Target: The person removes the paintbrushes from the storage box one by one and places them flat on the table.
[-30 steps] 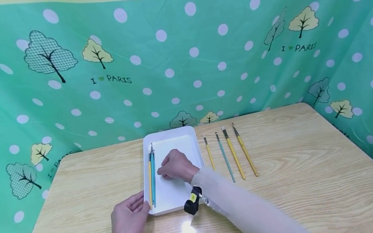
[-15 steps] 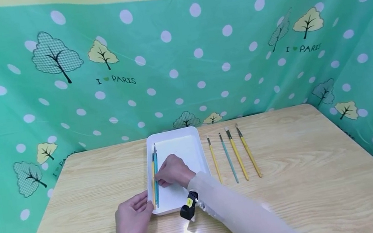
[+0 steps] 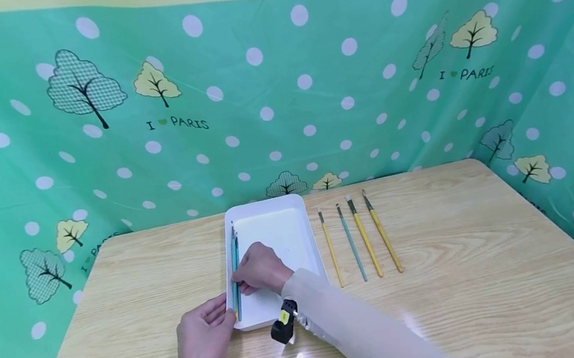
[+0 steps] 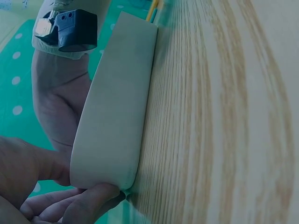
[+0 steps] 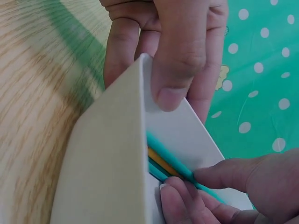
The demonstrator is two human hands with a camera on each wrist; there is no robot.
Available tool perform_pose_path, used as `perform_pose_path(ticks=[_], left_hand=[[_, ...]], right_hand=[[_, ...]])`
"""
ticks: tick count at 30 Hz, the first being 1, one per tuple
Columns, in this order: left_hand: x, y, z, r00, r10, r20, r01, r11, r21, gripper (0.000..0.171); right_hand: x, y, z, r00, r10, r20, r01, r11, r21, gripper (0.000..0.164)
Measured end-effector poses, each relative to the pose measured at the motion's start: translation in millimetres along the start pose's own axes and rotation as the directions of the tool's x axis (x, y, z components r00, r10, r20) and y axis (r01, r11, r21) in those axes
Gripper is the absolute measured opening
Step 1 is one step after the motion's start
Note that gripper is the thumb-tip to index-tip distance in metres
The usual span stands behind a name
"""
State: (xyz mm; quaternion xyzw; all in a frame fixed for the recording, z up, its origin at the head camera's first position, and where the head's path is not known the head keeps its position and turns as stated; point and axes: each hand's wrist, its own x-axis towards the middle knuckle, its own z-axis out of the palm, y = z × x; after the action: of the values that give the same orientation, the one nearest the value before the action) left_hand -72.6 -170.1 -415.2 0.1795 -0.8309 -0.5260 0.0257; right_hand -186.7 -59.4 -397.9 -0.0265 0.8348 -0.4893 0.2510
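A white tray (image 3: 277, 224) lies on the table, and my left hand (image 3: 204, 342) grips its near left corner. In the right wrist view the left thumb (image 5: 174, 77) hooks over the rim, with fingers outside the wall. My right hand (image 3: 263, 267) reaches into the tray and pinches a teal paintbrush (image 5: 163, 151) between thumb and fingers, close along the left wall. Under it show a yellow handle (image 5: 161, 161) and another teal handle (image 5: 157, 171). The bristle ends of the teal brushes (image 3: 232, 231) point to the far end; the yellow brush is mostly hidden from the head view.
Right of the tray, several brushes lie roughly side by side: a short yellow brush (image 3: 331, 250), a teal brush (image 3: 352, 244) and longer yellow brushes (image 3: 367, 241). The wooden table (image 3: 475, 262) ends at a green dotted curtain (image 3: 342, 133) behind and at the sides.
My right hand has moved left from mid-tray to the brushes and taken hold of a teal one, which now lies further left, over the yellow brush. The left hand keeps its grip.
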Motion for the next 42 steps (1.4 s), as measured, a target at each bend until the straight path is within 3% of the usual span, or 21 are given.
perform_pose_path(ticks=[9, 20, 42], left_hand=[[0.2, -1.5, -1.0, 1.0, 0.001, -0.001, -0.001, 1.0, 0.014, 0.04], [0.7, -1.0, -2.7, 1.0, -0.002, 0.002, 0.002, 1.0, 0.025, 0.042], [2.4, -2.8, 0.0, 1.0, 0.018, -0.008, -0.018, 1.0, 0.007, 0.04]], right_hand=[[1.2, -2.4, 4.6, 1.0, 0.005, -0.015, -0.005, 1.0, -0.018, 0.017], [4.0, -2.9, 7.8, 1.0, -0.006, 0.024, 0.004, 0.996, 0.094, 0.014], [5.9, 0.1, 3.2, 0.999, 0.035, 0.012, -0.037, 0.984, 0.174, 0.018]])
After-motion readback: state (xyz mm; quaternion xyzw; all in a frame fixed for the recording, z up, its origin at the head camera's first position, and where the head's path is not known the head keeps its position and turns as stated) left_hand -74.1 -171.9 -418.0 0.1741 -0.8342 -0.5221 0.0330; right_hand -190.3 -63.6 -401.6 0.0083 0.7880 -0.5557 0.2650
